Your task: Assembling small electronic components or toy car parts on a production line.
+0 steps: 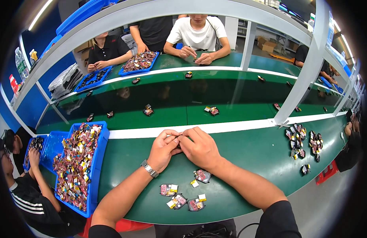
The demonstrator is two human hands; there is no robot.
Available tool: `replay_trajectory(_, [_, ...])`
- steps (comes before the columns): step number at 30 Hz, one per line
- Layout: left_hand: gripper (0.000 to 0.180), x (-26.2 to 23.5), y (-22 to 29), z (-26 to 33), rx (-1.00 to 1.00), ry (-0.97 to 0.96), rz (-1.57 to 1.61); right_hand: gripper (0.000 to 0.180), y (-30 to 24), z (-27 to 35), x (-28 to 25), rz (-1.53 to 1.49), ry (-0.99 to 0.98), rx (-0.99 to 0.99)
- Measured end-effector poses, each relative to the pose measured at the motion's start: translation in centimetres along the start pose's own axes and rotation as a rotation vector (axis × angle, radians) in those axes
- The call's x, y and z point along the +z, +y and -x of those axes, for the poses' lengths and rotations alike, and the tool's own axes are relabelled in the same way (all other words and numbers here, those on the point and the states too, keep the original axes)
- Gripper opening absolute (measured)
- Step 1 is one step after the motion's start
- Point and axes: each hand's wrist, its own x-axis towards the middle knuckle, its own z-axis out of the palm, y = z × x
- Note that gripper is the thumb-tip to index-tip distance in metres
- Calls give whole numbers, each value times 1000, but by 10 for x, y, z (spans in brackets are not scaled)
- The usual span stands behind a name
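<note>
My left hand, with a metal watch on the wrist, and my right hand meet above the green worktop. Their fingers pinch a small dark part between them; most of it is hidden by the fingers. Closer to me, below the hands, lie several small dark-rimmed casings, each with a red circuit board; one casing has a silver-and-yellow battery beside it on a lead. Another casing sits near my right forearm, its battery off to its side.
A blue tray heaped with red boards and batteries stands at left. Groups of casings lie at right. Beyond a white rail, a green conveyor belt carries spaced units. Posts rise in front. Other people work opposite and at left.
</note>
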Motion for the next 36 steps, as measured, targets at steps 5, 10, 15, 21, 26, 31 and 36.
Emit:
replay_trajectory(5, [18,4,-2,1,50,52,-120,18,1,1,-2,-414,-37,364])
replay_trajectory(10, [16,5,-4,0,33,84,-235,14,6,5,1,-567,-109,514])
replay_trajectory(15, [24,5,-3,0,32,114,-238,13,8,2,1,-593,-105,505])
replay_trajectory(21, [35,3,3,0,67,50,-25,7,109,8,1,-588,201,669])
replay_trajectory(26, [33,7,2,-3,36,-6,-109,16,194,36,-58,34,234,977])
replay_trajectory(31, [28,4,3,-3,31,-17,-164,30,194,31,-49,340,255,644])
replay_trajectory(36, [26,-1,2,-1,29,-18,-198,47,151,16,-32,449,-47,604])
